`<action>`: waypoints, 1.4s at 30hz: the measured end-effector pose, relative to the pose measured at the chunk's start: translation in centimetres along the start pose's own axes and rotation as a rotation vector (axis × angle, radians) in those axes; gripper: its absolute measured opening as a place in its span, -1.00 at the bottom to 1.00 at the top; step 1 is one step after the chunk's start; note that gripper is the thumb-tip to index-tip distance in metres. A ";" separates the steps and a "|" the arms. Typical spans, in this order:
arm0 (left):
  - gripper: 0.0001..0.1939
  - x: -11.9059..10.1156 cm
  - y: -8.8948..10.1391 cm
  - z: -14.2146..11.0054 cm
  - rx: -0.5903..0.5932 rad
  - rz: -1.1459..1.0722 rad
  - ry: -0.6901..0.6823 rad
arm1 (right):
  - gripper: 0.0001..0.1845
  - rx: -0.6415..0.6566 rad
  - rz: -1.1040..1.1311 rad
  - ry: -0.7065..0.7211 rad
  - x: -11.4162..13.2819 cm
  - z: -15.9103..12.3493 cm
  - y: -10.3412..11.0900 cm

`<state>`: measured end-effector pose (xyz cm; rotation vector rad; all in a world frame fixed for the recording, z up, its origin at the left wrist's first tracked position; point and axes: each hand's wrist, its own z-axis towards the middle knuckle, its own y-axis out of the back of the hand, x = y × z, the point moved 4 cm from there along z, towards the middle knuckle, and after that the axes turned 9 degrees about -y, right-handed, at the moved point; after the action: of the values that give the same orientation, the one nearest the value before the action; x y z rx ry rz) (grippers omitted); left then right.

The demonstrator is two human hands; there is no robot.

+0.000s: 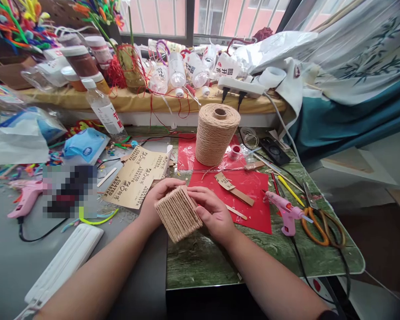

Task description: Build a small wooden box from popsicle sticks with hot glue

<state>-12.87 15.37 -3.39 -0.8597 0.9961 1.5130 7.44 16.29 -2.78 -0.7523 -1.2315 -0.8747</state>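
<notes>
A small box wrapped in jute twine (179, 214) is held between both hands above the front of the table, one ridged face tilted up toward me. My left hand (158, 200) wraps round its left and far side, the fingers partly hidden behind it. My right hand (215, 213) grips the right side, thumb and fingers pressed on the edge. Behind the hands stands a large spool of jute twine (216, 135). Left of the box lies a sheet of sandpaper (138, 178), printed side up. To the right, a cut sandpaper strip (235, 190) and a wooden stick (236, 212) rest on red sheets (262, 213).
A pink glue gun (288, 213) and orange-handled scissors (323, 226) lie at the right, with cords trailing. Another pink glue gun (26, 198) is at the left, near a white power strip (65, 262). A water bottle (105, 111) leans behind. The windowsill holds jars and bottles.
</notes>
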 end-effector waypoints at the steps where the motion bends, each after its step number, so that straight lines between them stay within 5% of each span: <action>1: -0.69 -0.2 0.0 -0.1 0.008 0.065 -0.068 | -0.64 0.001 -0.004 0.003 0.1 0.0 0.1; 6: -0.67 -1.0 -0.1 -0.8 0.011 0.224 -0.281 | -0.70 0.001 0.052 0.005 0.3 -0.1 -0.1; 14: -0.60 -1.8 -0.4 -0.5 0.076 0.265 -0.301 | -0.70 -0.003 0.090 -0.061 -0.5 0.0 -0.2; 42: -0.67 -2.5 -0.2 -0.6 0.032 0.275 -0.426 | -0.44 0.092 0.033 -0.055 -0.6 -0.2 -0.8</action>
<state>-12.25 13.91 -1.35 -0.3583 0.8388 1.8118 6.81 15.83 -3.38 -0.7244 -1.2960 -0.7695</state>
